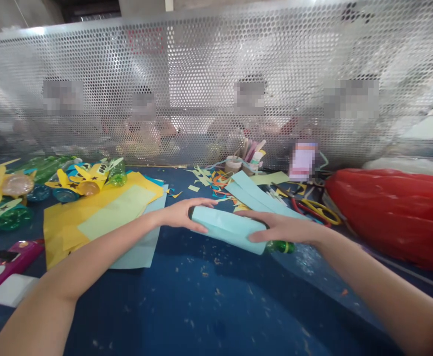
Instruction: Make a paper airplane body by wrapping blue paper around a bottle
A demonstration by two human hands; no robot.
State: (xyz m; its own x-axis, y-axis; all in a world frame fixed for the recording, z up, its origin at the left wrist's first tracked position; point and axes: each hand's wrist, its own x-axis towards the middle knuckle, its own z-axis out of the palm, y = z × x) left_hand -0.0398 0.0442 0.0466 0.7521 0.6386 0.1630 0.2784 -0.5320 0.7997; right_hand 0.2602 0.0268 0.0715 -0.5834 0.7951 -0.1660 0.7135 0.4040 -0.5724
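A green plastic bottle (281, 246) wrapped in light blue paper (229, 227) lies sideways above the blue table, its neck pointing right. My left hand (181, 213) grips the bottle's left end, fingers and thumb around it. Round the wrapped body near the neck, my right hand (276, 226) is closed. Left of the bottle lie sheets of yellow paper (59, 232), pale green paper (118, 212) and light blue paper (138, 254). Behind it are paper scraps (222, 183) and light blue strips (264, 195).
Green bottles with yellow cutouts (77, 180) crowd the back left. A purple device (7, 269) lies at the left edge. Scissors with yellow handles (322, 211) sit by a red plastic bag (398, 217). Several people are behind a perforated metal screen (201, 74).
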